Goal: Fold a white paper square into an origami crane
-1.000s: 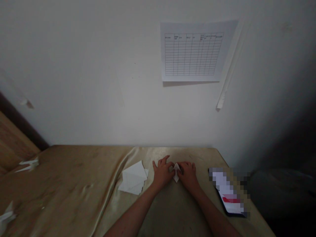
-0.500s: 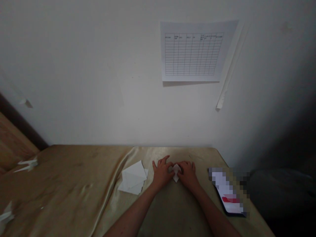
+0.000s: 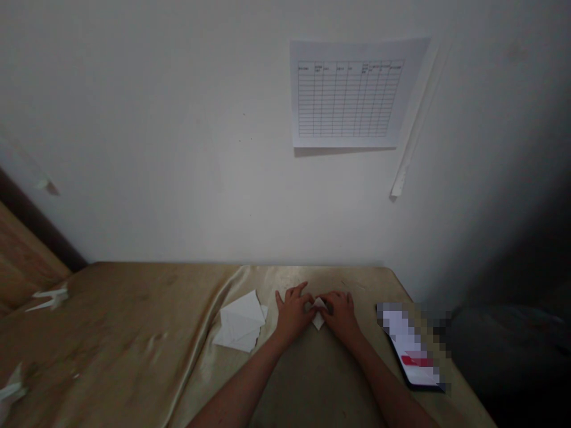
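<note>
A small folded piece of white paper [image 3: 318,321], diamond-shaped, lies on the cloth-covered table between my two hands. My left hand [image 3: 294,312] pinches its left side with thumb and index finger, the other fingers spread outward. On the opposite side my right hand [image 3: 339,312] grips the right part of the paper between thumb and curled fingers. Both thumbs press close to its middle, so part of the folds is hidden. Left of my left hand lies a loose stack of white paper sheets [image 3: 241,324].
A phone [image 3: 408,351] with a lit, partly blurred screen lies on the right of the table [image 3: 134,333]. Folded white paper figures [image 3: 51,296] lie at the far left. A printed sheet [image 3: 348,95] hangs on the wall behind.
My thumbs have shifted slightly inward and up over the folded paper. The rest stays where it was.
</note>
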### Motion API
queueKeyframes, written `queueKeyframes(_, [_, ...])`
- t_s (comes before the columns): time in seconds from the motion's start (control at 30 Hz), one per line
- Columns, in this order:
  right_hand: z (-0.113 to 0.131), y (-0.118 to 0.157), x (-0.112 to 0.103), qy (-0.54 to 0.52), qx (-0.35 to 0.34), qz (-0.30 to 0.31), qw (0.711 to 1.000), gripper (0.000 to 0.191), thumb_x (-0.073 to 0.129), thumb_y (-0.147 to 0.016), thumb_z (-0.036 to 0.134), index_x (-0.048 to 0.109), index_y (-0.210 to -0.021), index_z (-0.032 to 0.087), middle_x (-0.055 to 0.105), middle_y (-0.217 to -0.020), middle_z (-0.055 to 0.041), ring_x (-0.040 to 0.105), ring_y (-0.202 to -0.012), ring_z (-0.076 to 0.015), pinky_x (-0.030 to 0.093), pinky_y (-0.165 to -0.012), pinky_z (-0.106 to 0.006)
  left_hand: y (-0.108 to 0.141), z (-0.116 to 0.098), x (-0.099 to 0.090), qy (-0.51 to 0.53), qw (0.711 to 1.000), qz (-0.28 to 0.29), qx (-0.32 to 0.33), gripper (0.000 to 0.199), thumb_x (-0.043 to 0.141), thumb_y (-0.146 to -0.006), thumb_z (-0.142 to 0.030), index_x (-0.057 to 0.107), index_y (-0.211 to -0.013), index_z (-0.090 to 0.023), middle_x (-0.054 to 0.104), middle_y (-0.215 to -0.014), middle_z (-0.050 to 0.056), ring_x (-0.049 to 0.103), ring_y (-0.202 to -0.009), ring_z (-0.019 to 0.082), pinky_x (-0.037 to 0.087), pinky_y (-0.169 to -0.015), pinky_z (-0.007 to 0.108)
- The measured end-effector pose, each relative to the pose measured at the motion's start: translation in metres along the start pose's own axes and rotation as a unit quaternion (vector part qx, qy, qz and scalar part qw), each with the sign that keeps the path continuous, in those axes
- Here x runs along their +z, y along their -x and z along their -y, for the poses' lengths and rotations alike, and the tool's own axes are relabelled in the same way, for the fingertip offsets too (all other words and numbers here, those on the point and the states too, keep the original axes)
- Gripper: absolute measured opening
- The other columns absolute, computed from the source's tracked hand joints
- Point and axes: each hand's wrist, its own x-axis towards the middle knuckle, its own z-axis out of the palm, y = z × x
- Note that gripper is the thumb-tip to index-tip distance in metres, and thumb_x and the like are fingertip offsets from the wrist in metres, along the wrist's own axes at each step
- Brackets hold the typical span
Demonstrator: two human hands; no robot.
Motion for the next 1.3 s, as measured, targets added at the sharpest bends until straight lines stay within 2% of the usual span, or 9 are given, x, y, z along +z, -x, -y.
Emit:
queueKeyframes(0.53, [0.003,-0.001,0.005,0.005,0.027,0.001,1.0,0.04,0.054,-0.079,0.02,0.065,-0.117,0.027,0.067,-0.122,-0.0052,0.048,-0.124,-0.0273,0.005,-0.116,-0.055,-0.003,0.001,0.002,0.014,1.0,0.002,-0.024,0.024,0.069,-0.078,-0.034,0.071,-0.102,-0.038,0.045,-0.152,-0.006,0.039,-0.137,0.03,0.0,-0.114,0.072])
queueKeyframes(0.73, [-0.001,-0.001,0.001,-0.02,0.015,0.007,1.0,0.039,0.055,-0.079,0.02,0.067,-0.115,0.028,0.068,-0.119,-0.0039,0.049,-0.123,-0.0263,0.005,-0.117,-0.055,-0.003,0.004,0.003,0.028,0.999,-0.002,-0.023,0.022,0.069,-0.077,-0.031,0.072,-0.098,-0.038,0.048,-0.15,-0.006,0.041,-0.136,0.03,0.0,-0.114,0.072])
queueKeyframes(0.9, [-0.009,0.002,-0.008,-0.052,-0.019,0.019,0.998,0.032,0.055,-0.084,0.027,0.068,-0.113,0.028,0.069,-0.117,-0.0047,0.052,-0.122,-0.0253,0.006,-0.118,-0.054,-0.002,0.005,0.001,0.027,1.0,-0.004,-0.014,0.02,0.066,-0.08,-0.032,0.072,-0.099,-0.037,0.048,-0.15,-0.006,0.04,-0.136,0.029,0.0,-0.114,0.072])
queueKeyframes(1.1, [-0.016,0.006,-0.019,-0.074,-0.053,0.044,0.995,0.038,0.059,-0.08,0.031,0.067,-0.117,0.027,0.067,-0.119,-0.0066,0.053,-0.122,-0.0258,0.009,-0.119,-0.054,-0.002,0.003,-0.002,0.031,0.999,0.006,-0.017,0.02,0.066,-0.08,-0.032,0.072,-0.098,-0.037,0.049,-0.149,-0.005,0.04,-0.137,0.03,-0.001,-0.113,0.073])
queueKeyframes(1.3, [-0.018,0.006,-0.016,-0.066,-0.056,0.032,0.996,0.037,0.059,-0.08,0.031,0.068,-0.116,0.027,0.067,-0.119,-0.0064,0.055,-0.121,-0.0255,0.009,-0.119,-0.055,-0.001,0.004,-0.002,0.035,0.999,0.005,-0.012,0.02,0.066,-0.081,-0.032,0.072,-0.099,-0.037,0.05,-0.148,-0.005,0.04,-0.136,0.03,-0.002,-0.113,0.073])
